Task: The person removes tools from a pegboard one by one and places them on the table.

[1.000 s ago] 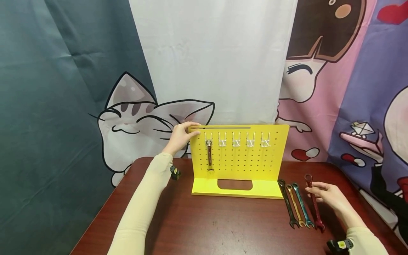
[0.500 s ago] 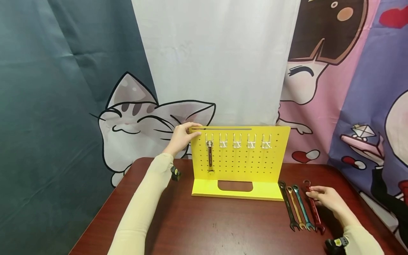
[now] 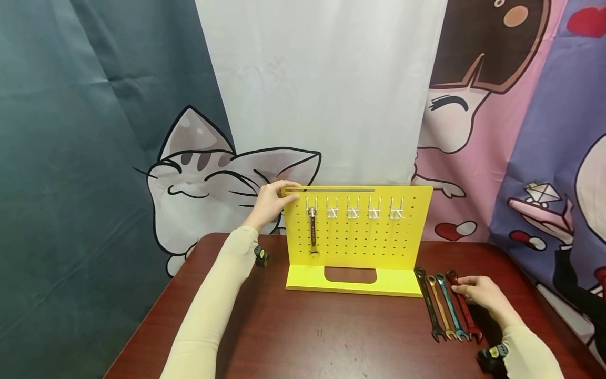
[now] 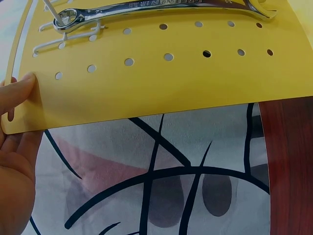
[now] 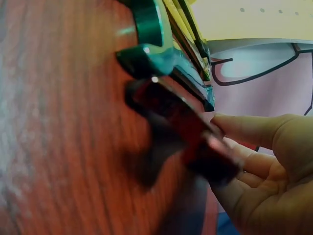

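Note:
My left hand [image 3: 271, 204] grips the upper left corner of a yellow pegboard [image 3: 360, 250], thumb on the front face. Near that hand, a silver wrench [image 3: 313, 231] hangs by its ring end from the leftmost hook; its shank also shows in the left wrist view. At the right of the table my right hand [image 3: 484, 296] pinches a red combination wrench [image 3: 464, 308] near its ring end. Just left of it lie a teal wrench [image 3: 453, 308], a gold wrench [image 3: 441, 310] and a black wrench [image 3: 430, 305], side by side. The right wrist view shows the red wrench [image 5: 181, 117] blurred.
Several white double hooks [image 3: 352, 210] line the upper pegboard, to the right of the silver wrench. The pegboard's flat base [image 3: 303, 279] has a cutout and stands on the reddish-brown table [image 3: 293, 337]. A printed curtain [image 3: 322, 95] hangs behind the table.
My right hand has shifted slightly left, bringing the red wrench's ring end leftward, close beside the teal wrench. The left hand keeps its grip on the pegboard corner.

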`<state>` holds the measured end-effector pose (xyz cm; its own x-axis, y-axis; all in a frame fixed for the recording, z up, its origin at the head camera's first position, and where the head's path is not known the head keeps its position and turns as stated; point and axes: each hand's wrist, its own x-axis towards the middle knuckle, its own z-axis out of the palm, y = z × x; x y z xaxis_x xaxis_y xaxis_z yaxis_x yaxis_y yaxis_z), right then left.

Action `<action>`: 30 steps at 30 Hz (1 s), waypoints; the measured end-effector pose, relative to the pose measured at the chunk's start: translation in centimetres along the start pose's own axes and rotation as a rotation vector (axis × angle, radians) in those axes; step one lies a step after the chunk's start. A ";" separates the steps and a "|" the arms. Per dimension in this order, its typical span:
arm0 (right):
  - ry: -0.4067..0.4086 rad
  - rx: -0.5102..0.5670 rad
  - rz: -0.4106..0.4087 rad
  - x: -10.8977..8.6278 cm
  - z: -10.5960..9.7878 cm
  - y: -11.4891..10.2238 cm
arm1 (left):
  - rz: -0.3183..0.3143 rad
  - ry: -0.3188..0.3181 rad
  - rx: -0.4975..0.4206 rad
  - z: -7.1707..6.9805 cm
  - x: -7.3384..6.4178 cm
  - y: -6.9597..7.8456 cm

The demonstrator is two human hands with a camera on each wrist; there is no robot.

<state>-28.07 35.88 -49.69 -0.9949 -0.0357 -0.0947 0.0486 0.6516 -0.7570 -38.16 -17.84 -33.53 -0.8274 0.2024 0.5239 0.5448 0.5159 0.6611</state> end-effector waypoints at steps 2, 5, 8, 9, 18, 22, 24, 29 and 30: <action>-0.001 -0.011 -0.006 0.1 0.0 -0.2 | 0.006 0.005 -0.001 0.0 0.0 0.0; -0.003 -0.029 -0.014 0.3 -0.1 -0.3 | 0.013 0.011 -0.008 -0.2 0.0 -0.1; -0.001 -0.036 -0.017 0.4 -0.2 -0.4 | 0.018 0.012 -0.016 -0.3 -0.1 0.0; 0.002 -0.039 -0.017 0.5 -0.2 -0.5 | 0.019 0.011 -0.015 -0.3 -0.1 0.0; 0.032 -0.060 0.017 0.6 0.0 -0.8 | 0.008 0.017 -0.003 -0.2 -0.1 0.1; 0.033 -0.065 0.020 0.5 0.1 -0.8 | 0.001 0.016 0.002 -0.1 -0.2 0.0; 0.035 -0.070 0.026 0.5 0.2 -0.8 | 0.001 0.016 0.001 0.0 -0.2 0.0; 0.048 -0.072 0.039 0.6 0.4 -0.4 | 0.000 0.013 -0.003 0.1 -0.2 0.0; 0.051 -0.069 0.046 0.6 0.4 -0.3 | 0.000 0.011 -0.004 0.2 -0.2 0.0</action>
<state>-28.66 35.33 -49.76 -0.9951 0.0331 -0.0936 0.0898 0.7020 -0.7065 -38.04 -17.78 -33.75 -0.8260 0.1928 0.5296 0.5451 0.5124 0.6636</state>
